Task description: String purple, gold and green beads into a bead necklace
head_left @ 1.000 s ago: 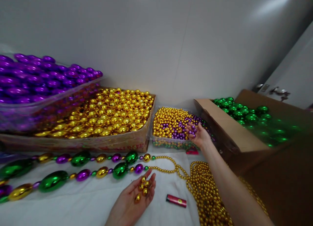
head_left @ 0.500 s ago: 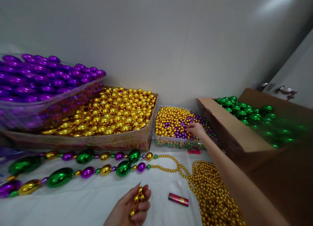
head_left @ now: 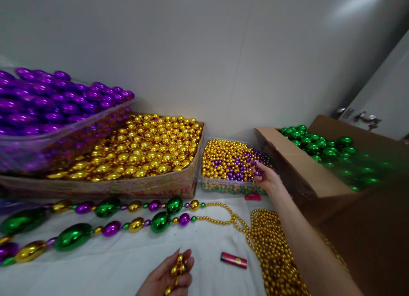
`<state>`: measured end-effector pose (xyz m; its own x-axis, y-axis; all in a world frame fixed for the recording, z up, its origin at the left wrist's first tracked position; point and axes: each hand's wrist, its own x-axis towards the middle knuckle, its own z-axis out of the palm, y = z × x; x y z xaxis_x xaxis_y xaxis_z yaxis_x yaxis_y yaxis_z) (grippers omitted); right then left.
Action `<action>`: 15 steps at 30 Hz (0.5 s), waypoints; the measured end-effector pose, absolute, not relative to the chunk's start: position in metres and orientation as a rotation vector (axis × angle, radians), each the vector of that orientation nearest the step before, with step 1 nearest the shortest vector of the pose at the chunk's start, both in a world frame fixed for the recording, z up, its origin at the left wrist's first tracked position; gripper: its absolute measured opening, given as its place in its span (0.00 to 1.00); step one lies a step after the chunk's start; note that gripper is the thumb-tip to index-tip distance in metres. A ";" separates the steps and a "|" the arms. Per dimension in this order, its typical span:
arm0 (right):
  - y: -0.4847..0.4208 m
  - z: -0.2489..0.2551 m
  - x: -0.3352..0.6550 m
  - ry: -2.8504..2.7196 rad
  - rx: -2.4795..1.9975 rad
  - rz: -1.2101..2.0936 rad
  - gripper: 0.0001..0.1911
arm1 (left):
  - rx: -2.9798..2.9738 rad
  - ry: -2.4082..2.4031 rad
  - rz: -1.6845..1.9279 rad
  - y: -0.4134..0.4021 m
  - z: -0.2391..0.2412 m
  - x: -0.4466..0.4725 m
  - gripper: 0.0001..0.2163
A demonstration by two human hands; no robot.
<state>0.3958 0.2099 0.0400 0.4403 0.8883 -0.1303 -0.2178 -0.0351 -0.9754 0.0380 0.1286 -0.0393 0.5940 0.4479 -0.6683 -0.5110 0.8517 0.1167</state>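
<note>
In my cupped left hand point(head_left: 171, 277) lie several shiny gold beads point(head_left: 178, 268), its fingers curled round them low over the white cloth point(head_left: 121, 266). My right hand point(head_left: 266, 178) is at the right front of a clear plastic tub point(head_left: 223, 183) of small gold, purple and green beads. Its fingers are bent, with purple showing between thumb and fingertips, seemingly small purple beads. A long bead string point(head_left: 137, 224) of large green, gold and purple beads lies left of centre, ending in fine gold beads. A pile of gold bead strands point(head_left: 277, 249) lies under my right forearm.
A carton of gold oval beads point(head_left: 153, 155) stands behind the string, with a clear bin of purple beads point(head_left: 44, 102) at its left. At right is an open carton of green beads point(head_left: 319, 144). A red tube point(head_left: 234, 260) lies on the cloth.
My right hand has moved slightly right and turned, so the purple between its fingers shows. My left hand has shifted a little down and left, still holding the gold beads.
</note>
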 end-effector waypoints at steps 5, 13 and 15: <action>0.133 0.027 0.351 -0.344 -0.820 1.211 0.11 | -0.019 0.730 0.599 0.121 -0.039 0.044 0.10; 0.029 -0.032 0.239 0.156 -0.618 1.353 0.15 | -0.052 0.578 0.553 0.087 -0.046 0.044 0.17; 0.012 -0.039 0.224 0.207 -0.610 1.399 0.12 | -0.067 0.562 0.534 0.075 -0.049 0.041 0.18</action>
<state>0.2241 0.0118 -0.0388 0.1828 0.8563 -0.4831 -0.9594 0.0481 -0.2779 0.0407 0.0752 -0.0488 0.7144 0.4641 -0.5236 -0.5000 0.8621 0.0819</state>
